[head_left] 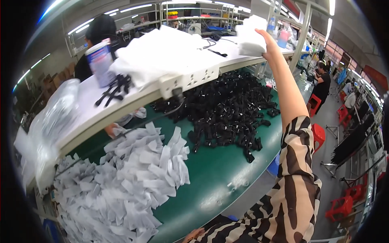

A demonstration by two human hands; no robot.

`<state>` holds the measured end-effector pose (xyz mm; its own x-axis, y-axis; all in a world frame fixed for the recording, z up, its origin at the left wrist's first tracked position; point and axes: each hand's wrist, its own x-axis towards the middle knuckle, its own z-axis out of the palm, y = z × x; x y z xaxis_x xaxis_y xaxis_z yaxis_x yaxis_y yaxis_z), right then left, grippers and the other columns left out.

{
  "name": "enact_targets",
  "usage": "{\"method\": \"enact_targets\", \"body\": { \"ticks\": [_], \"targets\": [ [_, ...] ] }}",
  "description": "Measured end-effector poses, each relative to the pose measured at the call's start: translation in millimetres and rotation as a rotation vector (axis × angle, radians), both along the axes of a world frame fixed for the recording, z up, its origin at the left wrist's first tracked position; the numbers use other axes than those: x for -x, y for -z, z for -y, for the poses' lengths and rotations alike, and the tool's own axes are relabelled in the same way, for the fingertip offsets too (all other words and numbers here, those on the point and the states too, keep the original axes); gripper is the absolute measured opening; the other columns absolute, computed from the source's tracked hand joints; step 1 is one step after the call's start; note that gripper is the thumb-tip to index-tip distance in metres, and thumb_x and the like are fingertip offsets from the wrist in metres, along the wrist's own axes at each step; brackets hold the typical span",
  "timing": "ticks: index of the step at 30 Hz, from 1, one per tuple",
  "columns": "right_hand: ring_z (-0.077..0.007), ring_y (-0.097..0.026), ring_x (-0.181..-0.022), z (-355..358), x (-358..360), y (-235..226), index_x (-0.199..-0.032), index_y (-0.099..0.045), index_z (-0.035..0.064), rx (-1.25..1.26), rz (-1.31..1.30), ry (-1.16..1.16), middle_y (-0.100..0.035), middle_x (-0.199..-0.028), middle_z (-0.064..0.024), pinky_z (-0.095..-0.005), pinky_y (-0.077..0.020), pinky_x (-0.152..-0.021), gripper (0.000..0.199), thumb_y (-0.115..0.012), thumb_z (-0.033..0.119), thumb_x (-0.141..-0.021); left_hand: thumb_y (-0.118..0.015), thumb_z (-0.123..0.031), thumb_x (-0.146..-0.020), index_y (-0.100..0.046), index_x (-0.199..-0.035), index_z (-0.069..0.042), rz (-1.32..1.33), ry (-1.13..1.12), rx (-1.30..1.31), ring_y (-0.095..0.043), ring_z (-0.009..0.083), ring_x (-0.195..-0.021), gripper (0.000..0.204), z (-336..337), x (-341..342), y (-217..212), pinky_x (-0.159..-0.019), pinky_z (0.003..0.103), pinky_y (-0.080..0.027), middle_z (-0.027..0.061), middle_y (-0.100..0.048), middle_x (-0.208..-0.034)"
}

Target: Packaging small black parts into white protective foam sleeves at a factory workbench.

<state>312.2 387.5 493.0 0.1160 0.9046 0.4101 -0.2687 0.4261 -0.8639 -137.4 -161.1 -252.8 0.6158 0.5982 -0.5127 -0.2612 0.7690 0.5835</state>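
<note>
At two o'clock on the upper shelf, one right hand grips one white foam stack; left hand fingers curl loosely, empty, at six o'clock.

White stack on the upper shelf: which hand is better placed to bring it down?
Right, probably. The right hand is raised to the shelf, fingers on the white stack. The left hand sits low at the frame's bottom edge, far from it.

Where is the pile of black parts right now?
In the head view the pile of black parts lies on the green table, centre-right under the white shelf, right of the white slips.
</note>
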Motion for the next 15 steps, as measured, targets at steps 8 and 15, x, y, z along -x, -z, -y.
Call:
{"method": "enact_targets", "body": {
  "ticks": [8,15],
  "targets": [
    [-0.0279,-0.068,-0.093,-92,-54,13,-0.117,-0.058,-0.0148,0.02,0.214,0.358,-0.068,-0.107,-0.0205,-0.04,-0.0544,-0.075,0.061,-0.076,0.029,-0.079,-0.053,-0.021,-0.104,-0.045,-0.145,-0.006,-0.045,0.101,0.147,-0.055,0.0177,-0.124,0.045,-70,-30,-124,-0.104,0.032,-0.045,0.0109,-0.057,-0.135],
    [-0.0279,-0.07,-0.091,130,-27,106,-0.123,-0.057,-0.0043,-0.011,-0.113,-0.026,-0.068,-0.107,-0.0179,-0.0405,-0.0594,-0.08,0.052,-0.05,0.037,-0.092,-0.054,-0.012,-0.102,-0.045,-0.145,-0.007,-0.324,0.207,-0.337,-0.057,0.0175,-0.121,0.044,-153,-40,-328,-0.102,0.032,-0.045,0.0092,-0.061,-0.13]
  ]
}}
